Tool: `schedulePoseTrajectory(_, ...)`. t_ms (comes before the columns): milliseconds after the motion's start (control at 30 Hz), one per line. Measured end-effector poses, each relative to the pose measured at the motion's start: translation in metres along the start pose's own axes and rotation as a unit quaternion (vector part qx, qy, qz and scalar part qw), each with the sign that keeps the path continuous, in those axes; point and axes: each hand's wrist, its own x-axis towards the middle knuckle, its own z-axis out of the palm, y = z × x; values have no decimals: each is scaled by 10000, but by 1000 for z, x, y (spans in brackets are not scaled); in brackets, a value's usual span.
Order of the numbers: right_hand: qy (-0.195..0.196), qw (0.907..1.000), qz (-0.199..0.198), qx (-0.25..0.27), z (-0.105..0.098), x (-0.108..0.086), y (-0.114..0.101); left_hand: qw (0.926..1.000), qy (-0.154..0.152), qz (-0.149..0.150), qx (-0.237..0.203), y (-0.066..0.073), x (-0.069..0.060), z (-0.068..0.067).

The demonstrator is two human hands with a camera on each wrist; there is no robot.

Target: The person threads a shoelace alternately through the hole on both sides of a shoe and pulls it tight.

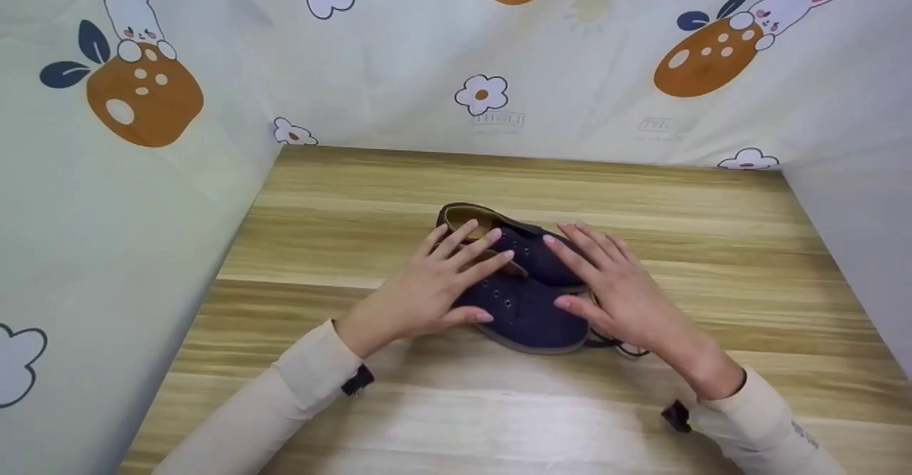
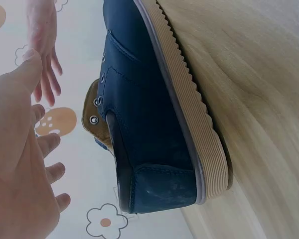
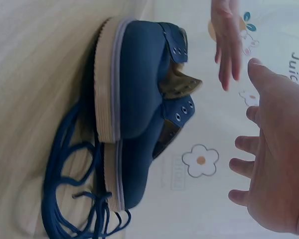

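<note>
Two dark blue shoes stand side by side on the table, toes to the right; the nearer shoe [image 1: 538, 318] overlaps the view of the farther shoe [image 1: 552, 258]. Their eyelets hold no laces. Above the heel end hovers the left hand [image 1: 420, 290], fingers spread. Over the toe end is the right hand [image 1: 634, 304], its fingers straight and parted. Both wrist views show a gap between palm and shoe: the left hand [image 2: 20, 149] beside the blue shoe [image 2: 154, 114], the right hand [image 3: 279, 159] away from the front shoe [image 3: 139, 79]. Neither hand holds anything.
Loose blue laces [image 3: 52, 184] lie on the wood-grain table [image 1: 342, 218] by the toes, partly under the right hand in the head view. A patterned cloth [image 1: 399, 55] rises behind the table and along its sides.
</note>
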Motion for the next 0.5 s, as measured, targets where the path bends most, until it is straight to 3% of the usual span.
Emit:
schedulePoseTrajectory(300,442,9987,247,-102,-12,-6,20,10000,-42,-5,-30,3,-2,6)
schedulePoseTrajectory(400,229,9992,318,-97,-14,-10,25,10000,-5,28,-48,4,-2,7)
schedulePoseTrajectory(500,-254,9987,437,-86,-13,-15,28,10000,-13,42,-56,5,-1,9)
